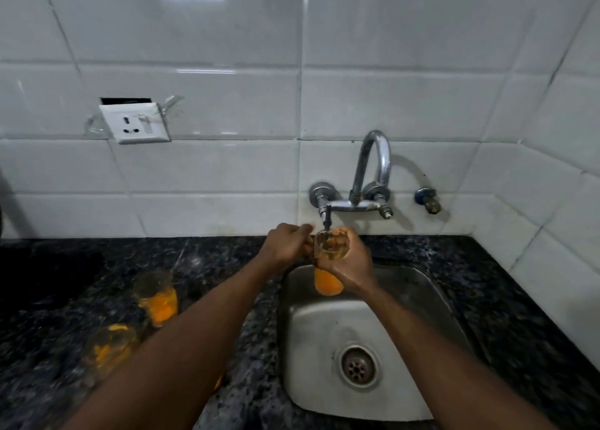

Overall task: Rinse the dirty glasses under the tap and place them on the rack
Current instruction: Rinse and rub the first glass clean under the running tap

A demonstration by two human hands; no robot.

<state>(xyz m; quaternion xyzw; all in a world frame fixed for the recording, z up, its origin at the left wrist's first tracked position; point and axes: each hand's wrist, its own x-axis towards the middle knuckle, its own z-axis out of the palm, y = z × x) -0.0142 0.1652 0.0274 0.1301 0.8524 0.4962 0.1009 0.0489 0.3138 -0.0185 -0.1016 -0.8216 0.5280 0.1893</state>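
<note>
My right hand (352, 262) grips a clear glass (326, 278) with orange liquid at its bottom, held over the far edge of the steel sink (406, 299), its mouth just under the small black tap handle (326, 218). My left hand (285, 242) reaches in beside the glass's rim, fingers at the tap; whether it grips the handle is unclear. Two more dirty glasses with orange residue stand on the dark counter to the left: one glass (156, 296) further back, another glass (108, 348) nearer me. No water stream is visible.
The chrome wall tap (373, 169) arches above the sink. A drain (358, 366) sits in the basin. A wall socket (134, 122) hangs on the white tiles at left. The speckled black counter (519, 299) surrounds the sink. No rack is in view.
</note>
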